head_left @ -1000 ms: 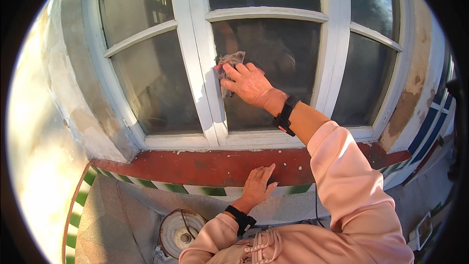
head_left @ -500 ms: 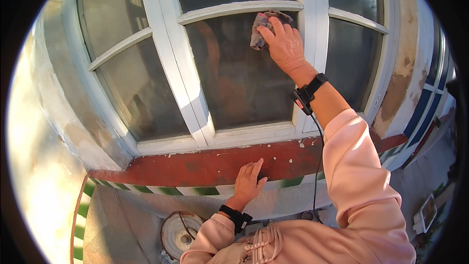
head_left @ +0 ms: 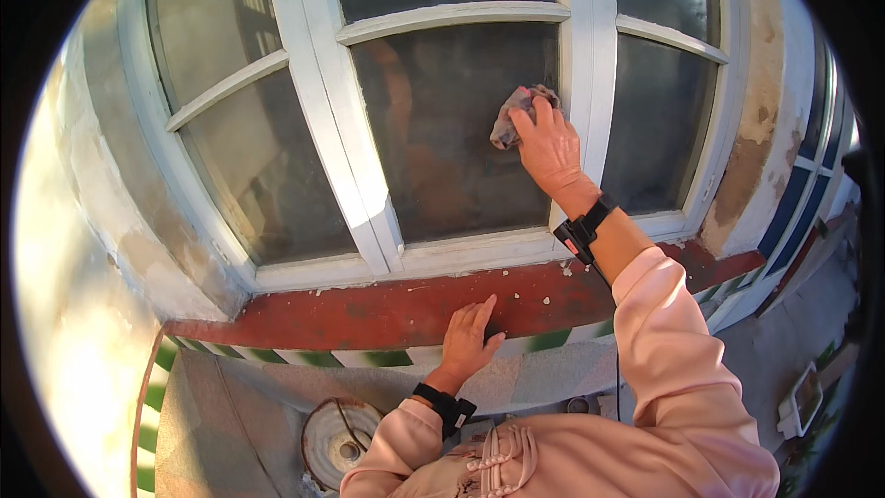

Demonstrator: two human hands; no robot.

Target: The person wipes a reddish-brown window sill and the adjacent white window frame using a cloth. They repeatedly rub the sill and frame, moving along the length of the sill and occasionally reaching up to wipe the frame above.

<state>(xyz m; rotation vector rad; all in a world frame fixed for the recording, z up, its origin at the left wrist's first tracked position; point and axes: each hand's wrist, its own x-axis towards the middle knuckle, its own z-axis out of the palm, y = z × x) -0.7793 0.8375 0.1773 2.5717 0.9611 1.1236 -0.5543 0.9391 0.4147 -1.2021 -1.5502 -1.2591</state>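
A crumpled greyish cloth (head_left: 509, 122) with a pink patch is bunched under the fingers of my right hand (head_left: 551, 149). The hand presses it against the dark glass pane (head_left: 452, 166) of the middle window section, close to that pane's right edge. Lower down, my left hand (head_left: 468, 339) rests on the red window sill (head_left: 369, 312), fingers stretched out and holding nothing. Both wrists wear black straps with small boxes attached.
White wooden frames (head_left: 336, 111) divide the window into several panes. Below the sill runs a green and white striped edge (head_left: 369, 359). A round, worn metal lid (head_left: 323, 447) lies beneath at the left. A white planter box (head_left: 800, 403) stands at the lower right.
My right hand has slid the cloth down the pane, from just under the crossbar to a lower spot slightly further right. My left hand stays on the sill.
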